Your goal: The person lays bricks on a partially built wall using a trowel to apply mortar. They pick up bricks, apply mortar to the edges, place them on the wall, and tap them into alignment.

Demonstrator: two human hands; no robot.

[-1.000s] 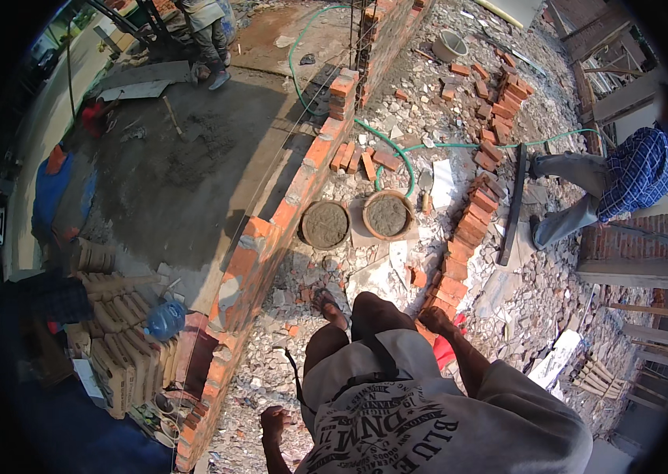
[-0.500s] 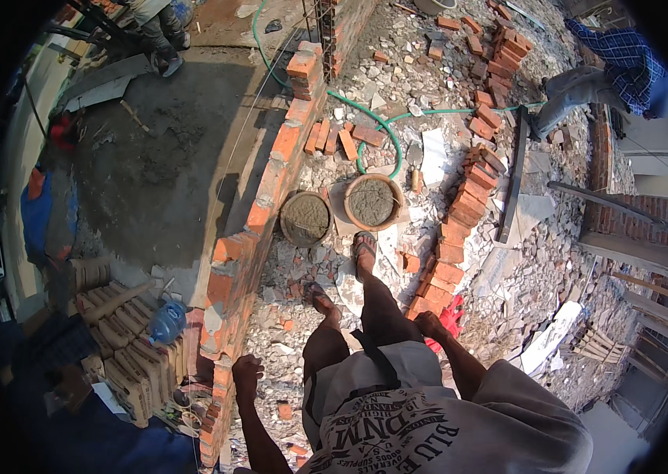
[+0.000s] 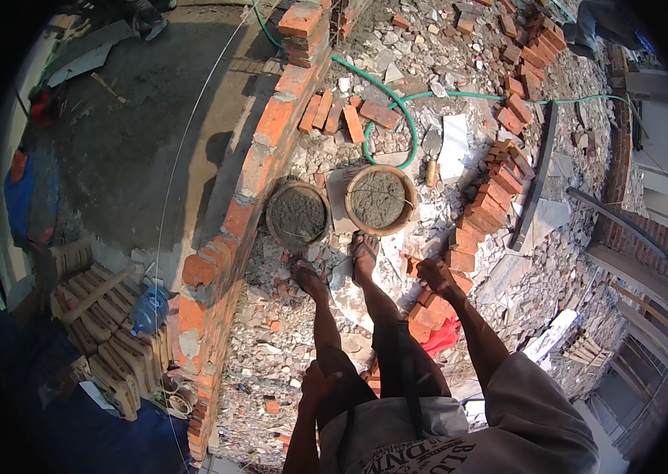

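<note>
My right hand is loosely closed, with nothing visible in it, above the row of red bricks. Beside my left thigh hangs my left hand, its fingers curled and nothing showing in them. Two round tubs of wet grey mortar stand just beyond my sandalled feet: the left tub by the low brick wall, the right tub partly on a pale flat board. A trowel with a wooden handle lies on the rubble right of the tubs.
A green hose loops past several loose bricks. A taut string runs left of the wall. Stacked sacks and a blue water jug sit lower left. A dark beam lies right. Another person is at upper right.
I have moved forward, with the tubs now closer to my feet. My right hand has risen forward over the bricks, and my left hand has come in beside my thigh.
</note>
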